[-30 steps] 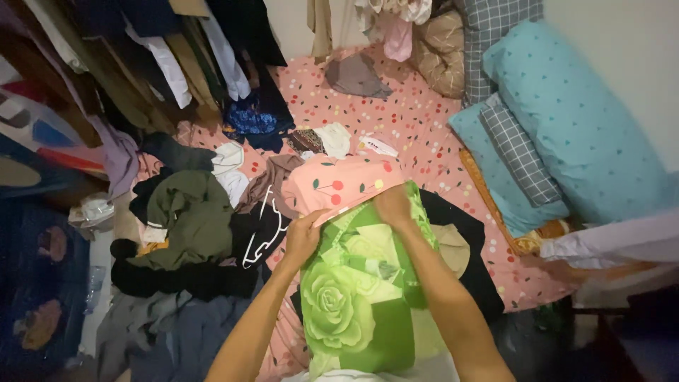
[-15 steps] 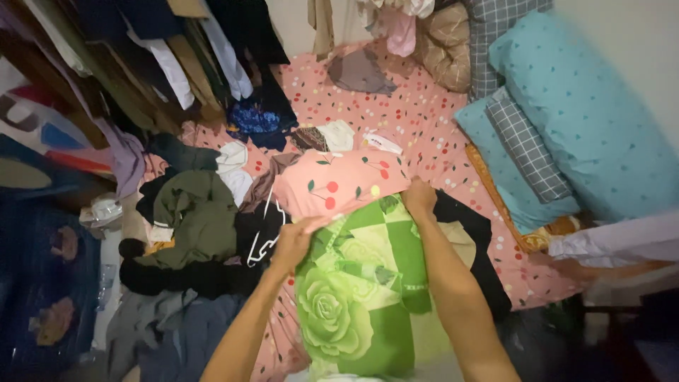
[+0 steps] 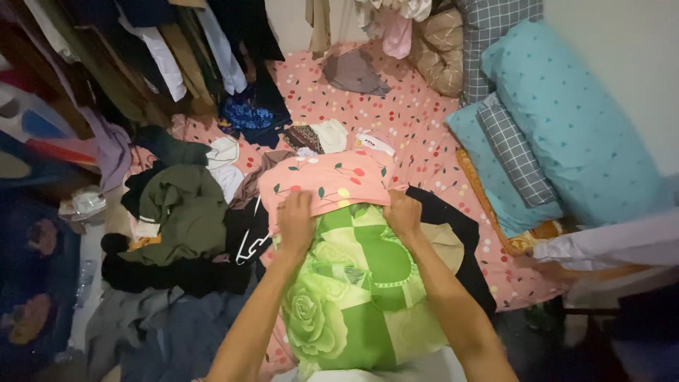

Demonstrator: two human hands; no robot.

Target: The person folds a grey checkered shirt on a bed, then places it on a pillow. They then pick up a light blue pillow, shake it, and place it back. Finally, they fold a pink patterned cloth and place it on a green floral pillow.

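A green pillow with a rose print (image 3: 357, 286) lies in front of me, its far end inside a pink pillowcase with a cherry pattern (image 3: 325, 182). My left hand (image 3: 296, 221) grips the open edge of the pink pillowcase on the left side. On the right side, my right hand (image 3: 402, 214) grips the same edge. Both hands sit on top of the green pillow, side by side.
A bed with a pink dotted sheet (image 3: 417, 117) holds a heap of dark and olive clothes (image 3: 185, 219) at left. Blue pillows (image 3: 566, 120) and checked cushions (image 3: 513, 145) lie at right. Clothes hang at the top left (image 3: 163, 56). Another person's sleeve (image 3: 608, 244) is at right.
Both hands have drawn closer together and pulled the pink pillowcase edge further over the green pillow's end. The pillow has shifted slightly towards me.
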